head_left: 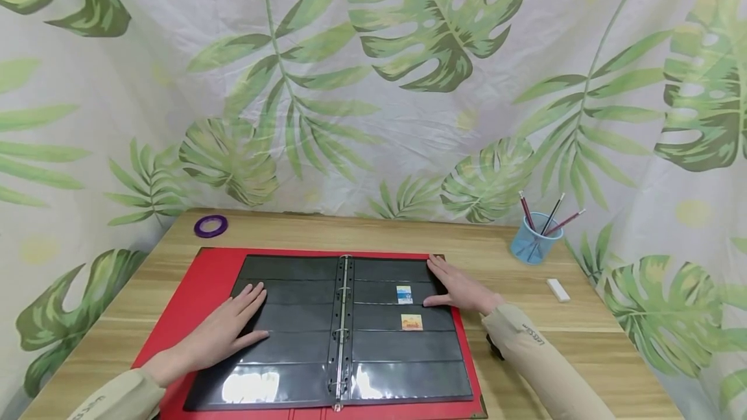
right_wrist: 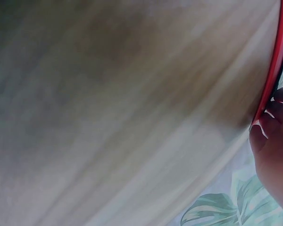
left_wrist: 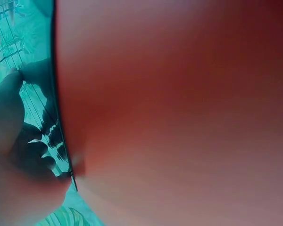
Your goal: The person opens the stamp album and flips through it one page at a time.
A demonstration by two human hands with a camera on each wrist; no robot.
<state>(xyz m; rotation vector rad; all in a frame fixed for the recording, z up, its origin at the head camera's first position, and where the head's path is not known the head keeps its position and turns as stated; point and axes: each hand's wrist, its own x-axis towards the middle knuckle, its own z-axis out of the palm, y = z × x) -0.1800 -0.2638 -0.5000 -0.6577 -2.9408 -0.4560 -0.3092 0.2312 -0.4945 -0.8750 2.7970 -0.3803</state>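
A red ring binder (head_left: 192, 284) lies spread on the table, with black pocket pages on both sides of its metal rings (head_left: 344, 303). On the right page (head_left: 403, 345) sit a blue-and-white stamp (head_left: 404, 295) and, below it, an orange-and-yellow stamp (head_left: 411, 323). My left hand (head_left: 218, 329) rests flat on the left page's outer edge, fingers extended; in the left wrist view that hand (left_wrist: 19, 155) lies on the glossy page. My right hand (head_left: 461, 287) rests at the right page's upper outer edge, thumb near the blue stamp. The right wrist view shows its fingers (right_wrist: 273, 127) at the red cover's edge (right_wrist: 272, 66).
A purple tape roll (head_left: 211, 226) lies at the table's back left. A blue mesh cup (head_left: 535, 245) with several pencils stands at the back right, a white eraser (head_left: 557, 290) in front of it. A small black object (head_left: 495, 347) is partly under the right forearm.
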